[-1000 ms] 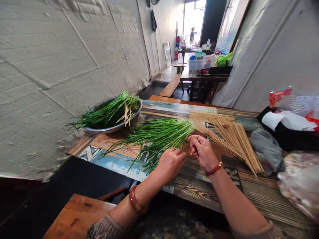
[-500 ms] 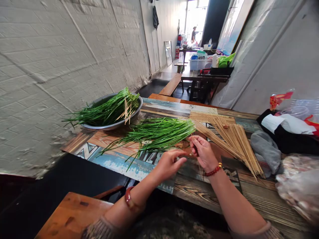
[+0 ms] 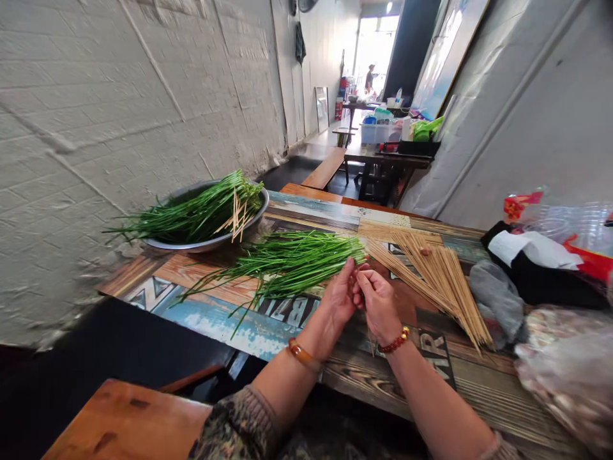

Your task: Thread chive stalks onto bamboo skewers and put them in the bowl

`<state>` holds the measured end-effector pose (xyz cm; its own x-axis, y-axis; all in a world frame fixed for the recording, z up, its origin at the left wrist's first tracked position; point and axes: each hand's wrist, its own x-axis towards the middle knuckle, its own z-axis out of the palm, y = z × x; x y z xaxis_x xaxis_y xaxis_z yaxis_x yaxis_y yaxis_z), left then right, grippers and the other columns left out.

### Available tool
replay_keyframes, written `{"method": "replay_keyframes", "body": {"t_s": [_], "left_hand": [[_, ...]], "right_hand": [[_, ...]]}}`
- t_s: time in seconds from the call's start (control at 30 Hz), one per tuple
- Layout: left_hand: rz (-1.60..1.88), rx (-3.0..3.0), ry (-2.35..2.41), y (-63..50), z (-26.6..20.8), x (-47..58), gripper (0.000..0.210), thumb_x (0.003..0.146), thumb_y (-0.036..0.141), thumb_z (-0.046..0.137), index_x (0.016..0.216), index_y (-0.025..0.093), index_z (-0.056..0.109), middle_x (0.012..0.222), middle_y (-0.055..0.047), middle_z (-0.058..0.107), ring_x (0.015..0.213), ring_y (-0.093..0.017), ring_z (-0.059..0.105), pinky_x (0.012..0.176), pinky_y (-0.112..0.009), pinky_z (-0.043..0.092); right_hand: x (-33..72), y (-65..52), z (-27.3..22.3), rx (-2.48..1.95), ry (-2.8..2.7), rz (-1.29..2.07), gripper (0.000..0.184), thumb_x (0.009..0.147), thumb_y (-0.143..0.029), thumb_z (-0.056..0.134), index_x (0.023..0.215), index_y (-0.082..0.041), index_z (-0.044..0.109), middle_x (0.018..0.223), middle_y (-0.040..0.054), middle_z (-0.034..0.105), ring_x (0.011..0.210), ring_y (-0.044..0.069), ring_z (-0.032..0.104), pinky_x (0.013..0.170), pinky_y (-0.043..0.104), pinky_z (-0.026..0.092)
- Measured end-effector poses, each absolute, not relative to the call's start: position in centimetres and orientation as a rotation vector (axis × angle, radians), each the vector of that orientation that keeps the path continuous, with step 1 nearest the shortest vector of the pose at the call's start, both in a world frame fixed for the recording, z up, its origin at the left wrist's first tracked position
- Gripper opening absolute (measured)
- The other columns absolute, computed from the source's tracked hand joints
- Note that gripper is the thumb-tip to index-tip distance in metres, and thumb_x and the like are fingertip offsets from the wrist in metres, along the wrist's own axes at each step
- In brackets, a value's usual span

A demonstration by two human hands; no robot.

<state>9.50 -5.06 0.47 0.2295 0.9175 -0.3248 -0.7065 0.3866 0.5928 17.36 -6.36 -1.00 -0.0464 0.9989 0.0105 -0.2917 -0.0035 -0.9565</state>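
Note:
A loose bundle of long green garlic chives [image 3: 297,260] lies on the wooden table, with its pale cut ends toward the right. My left hand [image 3: 341,295] is at those ends, its fingers closed; what they pinch is hidden. Touching it, my right hand [image 3: 380,303] is closed around a thin bamboo skewer [image 3: 371,344], whose lower end shows beneath the palm. To the right, many bamboo skewers [image 3: 443,281] lie fanned out. At the left, a metal bowl [image 3: 191,245] holds more chives [image 3: 196,207], with several short skewers [image 3: 235,216] across their cut ends.
Beyond the skewers are a grey plastic bag [image 3: 495,300], a black cloth [image 3: 550,278] and a clear bag of pale pieces [image 3: 565,364]. A wooden stool [image 3: 129,421] stands at the lower left. Farther back are a bench [image 3: 325,167], another table and a distant person [image 3: 370,78].
My left hand has moved up and right to meet my right hand at the chive ends, and its spread fingers have closed. The view has shifted slightly.

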Motion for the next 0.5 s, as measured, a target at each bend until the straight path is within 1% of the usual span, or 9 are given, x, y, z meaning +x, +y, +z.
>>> {"method": "replay_keyframes", "body": {"t_s": [0.07, 0.13, 0.3, 0.43, 0.5], "left_hand": [[1.154, 0.309, 0.718, -4.8, 0.3, 9.5, 0.043, 0.076, 0.054, 0.060, 0.083, 0.011, 0.063, 0.037, 0.007, 0.041, 0.026, -0.007, 0.036, 0.029, -0.019, 0.023], [1.171, 0.280, 0.730, -4.7, 0.1, 9.6, 0.039, 0.075, 0.050, 0.061, 0.076, 0.012, 0.060, 0.035, 0.008, 0.040, 0.025, -0.007, 0.035, 0.028, -0.019, 0.022], [1.285, 0.226, 0.758, -4.5, -0.3, 10.1, 0.035, 0.064, 0.040, 0.073, 0.061, 0.014, 0.050, 0.038, 0.009, 0.042, 0.027, -0.003, 0.032, 0.028, -0.018, 0.019], [1.348, 0.160, 0.758, -4.7, -0.4, 10.5, 0.038, 0.055, 0.031, 0.079, 0.059, 0.015, 0.045, 0.042, 0.009, 0.044, 0.031, -0.001, 0.034, 0.030, -0.016, 0.018], [1.344, 0.160, 0.766, -4.8, -0.5, 10.6, 0.039, 0.054, 0.031, 0.080, 0.058, 0.014, 0.045, 0.043, 0.010, 0.043, 0.032, -0.001, 0.033, 0.031, -0.016, 0.018]], "right_hand": [[17.4, -6.3, -1.4, -0.971, -1.046, 1.340, 0.026, 0.081, -0.042, 0.060, 0.070, -0.018, 0.053, 0.056, -0.0058, 0.050, 0.041, 0.005, 0.043, 0.038, 0.017, 0.032], [17.5, -6.1, -1.7, -0.996, -1.091, 1.323, 0.027, 0.082, -0.042, 0.059, 0.071, -0.018, 0.054, 0.056, -0.0054, 0.052, 0.041, 0.005, 0.045, 0.038, 0.018, 0.033], [17.8, -5.9, -1.9, -1.082, -1.232, 1.201, 0.029, 0.083, -0.045, 0.057, 0.072, -0.019, 0.055, 0.056, -0.0043, 0.053, 0.042, 0.008, 0.049, 0.042, 0.020, 0.040], [18.0, -5.8, -2.0, -1.136, -1.269, 1.087, 0.029, 0.084, -0.046, 0.055, 0.073, -0.020, 0.055, 0.056, -0.0030, 0.055, 0.044, 0.009, 0.050, 0.043, 0.021, 0.041], [18.0, -5.8, -2.0, -1.138, -1.267, 1.092, 0.029, 0.085, -0.047, 0.054, 0.073, -0.020, 0.055, 0.057, -0.0024, 0.055, 0.045, 0.009, 0.051, 0.043, 0.021, 0.042]]}}
